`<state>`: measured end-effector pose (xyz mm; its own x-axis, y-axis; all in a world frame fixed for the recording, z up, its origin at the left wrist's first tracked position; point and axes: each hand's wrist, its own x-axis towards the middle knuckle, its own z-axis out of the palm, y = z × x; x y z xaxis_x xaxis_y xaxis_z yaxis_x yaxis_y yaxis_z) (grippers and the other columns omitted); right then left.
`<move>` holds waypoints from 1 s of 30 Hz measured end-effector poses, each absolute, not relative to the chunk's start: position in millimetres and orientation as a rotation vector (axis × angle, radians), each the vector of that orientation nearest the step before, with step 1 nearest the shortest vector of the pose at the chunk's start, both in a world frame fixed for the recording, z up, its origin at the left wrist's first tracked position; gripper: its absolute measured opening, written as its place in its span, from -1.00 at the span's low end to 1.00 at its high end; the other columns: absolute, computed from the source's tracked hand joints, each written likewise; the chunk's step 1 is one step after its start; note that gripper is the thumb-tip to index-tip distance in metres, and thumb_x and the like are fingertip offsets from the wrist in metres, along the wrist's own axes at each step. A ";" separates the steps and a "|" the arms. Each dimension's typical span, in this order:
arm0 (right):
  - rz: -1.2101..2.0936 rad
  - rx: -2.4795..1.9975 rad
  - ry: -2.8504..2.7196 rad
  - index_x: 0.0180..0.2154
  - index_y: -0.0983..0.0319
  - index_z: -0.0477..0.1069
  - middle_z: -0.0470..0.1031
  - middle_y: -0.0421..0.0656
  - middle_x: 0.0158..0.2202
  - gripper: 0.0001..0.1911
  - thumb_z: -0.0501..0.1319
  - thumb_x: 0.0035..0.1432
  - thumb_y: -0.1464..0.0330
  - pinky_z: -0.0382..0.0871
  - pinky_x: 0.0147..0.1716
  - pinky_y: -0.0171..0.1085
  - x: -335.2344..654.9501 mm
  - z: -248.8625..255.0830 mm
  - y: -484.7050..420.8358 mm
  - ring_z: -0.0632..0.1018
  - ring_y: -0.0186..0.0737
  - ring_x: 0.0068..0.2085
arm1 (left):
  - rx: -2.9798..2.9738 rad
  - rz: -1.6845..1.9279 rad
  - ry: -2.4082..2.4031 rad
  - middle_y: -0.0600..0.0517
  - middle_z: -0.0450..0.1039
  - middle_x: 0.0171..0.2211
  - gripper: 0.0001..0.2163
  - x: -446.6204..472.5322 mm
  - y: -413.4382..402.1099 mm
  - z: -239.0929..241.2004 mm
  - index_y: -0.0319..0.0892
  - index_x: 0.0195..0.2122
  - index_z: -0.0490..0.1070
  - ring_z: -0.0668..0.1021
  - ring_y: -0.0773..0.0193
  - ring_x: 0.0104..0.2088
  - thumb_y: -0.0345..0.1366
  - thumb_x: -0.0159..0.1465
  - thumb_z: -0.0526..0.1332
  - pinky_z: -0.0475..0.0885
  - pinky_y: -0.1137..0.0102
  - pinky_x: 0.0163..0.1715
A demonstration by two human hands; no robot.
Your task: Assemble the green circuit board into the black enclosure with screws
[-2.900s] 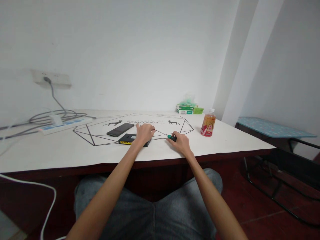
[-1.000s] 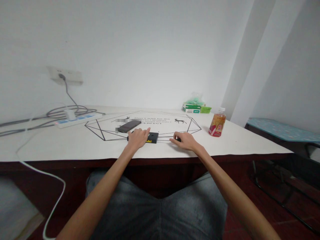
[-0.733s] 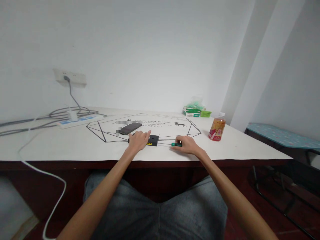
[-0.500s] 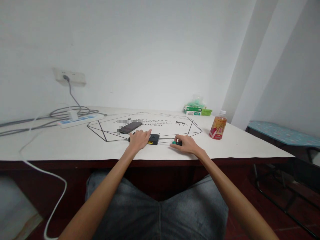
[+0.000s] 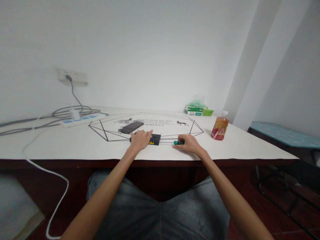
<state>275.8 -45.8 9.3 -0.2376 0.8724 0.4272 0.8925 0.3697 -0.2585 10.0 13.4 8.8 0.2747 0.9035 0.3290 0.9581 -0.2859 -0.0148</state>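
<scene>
A small black box (image 5: 156, 139) with yellow ports along its front lies on the table. My left hand (image 5: 142, 140) is laid over its left part, fingers on the top and far edge, gripping it in place. My right hand (image 5: 188, 144) is closed around the handle of a screwdriver (image 5: 176, 142), black with a green collar. The thin shaft points left, low over the table, and reaches the box's right side; whether the tip touches cannot be made out. Just beyond my left hand lies a dark smartphone (image 5: 132, 127).
On the right stands a bottle (image 5: 220, 126) of reddish drink. Green-and-white boxes (image 5: 193, 110) and a plastic bag sit at the back. To the left are a power strip (image 5: 80, 120), coiled grey cables and a white cord (image 5: 60, 178) hanging over the table edge.
The fingers of my right hand have shifted back from the screwdriver's green collar, leaving more of it showing. My left hand stays on the box. The view has moved slightly.
</scene>
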 end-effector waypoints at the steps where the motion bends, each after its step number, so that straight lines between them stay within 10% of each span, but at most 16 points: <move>1: -0.040 -1.519 -2.128 -0.38 0.20 0.50 0.53 -0.19 -0.43 -0.66 0.38 0.01 0.06 0.11 -0.41 -0.33 275.0 9.4 -46.1 0.44 -0.26 -0.40 | -2.332 -0.394 -1.737 -0.21 0.49 -0.02 -0.49 10.0 13.0 8.9 -0.05 0.18 0.38 0.45 -0.10 0.04 -0.15 0.47 -0.28 0.22 -0.16 0.03; 7: 0.061 -1.451 -2.118 -0.32 0.21 0.57 0.59 -0.13 -0.35 -0.72 0.21 0.21 0.16 0.21 -0.32 -0.30 277.9 7.6 -48.1 0.51 -0.22 -0.33 | -2.328 -0.391 -1.722 -0.21 0.49 -0.03 -0.52 10.5 9.4 9.6 -0.07 0.17 0.40 0.45 -0.09 0.02 -0.18 0.46 -0.24 0.25 -0.17 0.01; 13: 0.111 -1.427 -2.021 -0.42 0.23 0.50 0.55 -0.14 -0.37 -0.70 0.37 0.00 0.12 0.24 -0.34 -0.30 283.6 -4.1 -39.3 0.47 -0.23 -0.34 | -2.346 -0.432 -1.722 -0.19 0.50 -0.01 -0.51 9.8 6.7 11.3 -0.04 0.15 0.42 0.45 -0.09 0.04 -0.16 0.46 -0.24 0.23 -0.18 0.04; 22: 0.027 -1.444 -2.027 -0.34 0.19 0.46 0.48 -0.24 -0.47 -0.72 0.34 0.03 0.12 0.15 -0.40 -0.33 274.1 -3.1 -45.4 0.40 -0.30 -0.44 | -2.471 -0.604 -1.666 -0.17 0.42 0.17 -0.30 -2.8 10.6 9.0 -0.05 0.12 0.46 0.38 -0.19 0.17 0.34 0.20 0.00 0.19 -0.12 0.12; 30: 0.033 -1.432 -2.080 -0.40 0.22 0.51 0.56 -0.13 -0.35 -0.72 0.30 0.10 0.12 0.22 -0.34 -0.30 279.2 -7.5 -46.0 0.48 -0.23 -0.34 | -2.484 -0.523 -1.629 -0.16 0.35 0.23 -0.21 -6.9 11.7 6.5 -0.03 0.18 0.40 0.34 -0.22 0.21 0.39 0.07 0.10 0.20 -0.11 0.12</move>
<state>279.2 -46.0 -7.5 -0.2322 0.8555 0.4629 0.8406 0.4159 -0.3471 -6.9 11.7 6.5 0.3588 0.8645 0.3519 0.9079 -0.4108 0.0836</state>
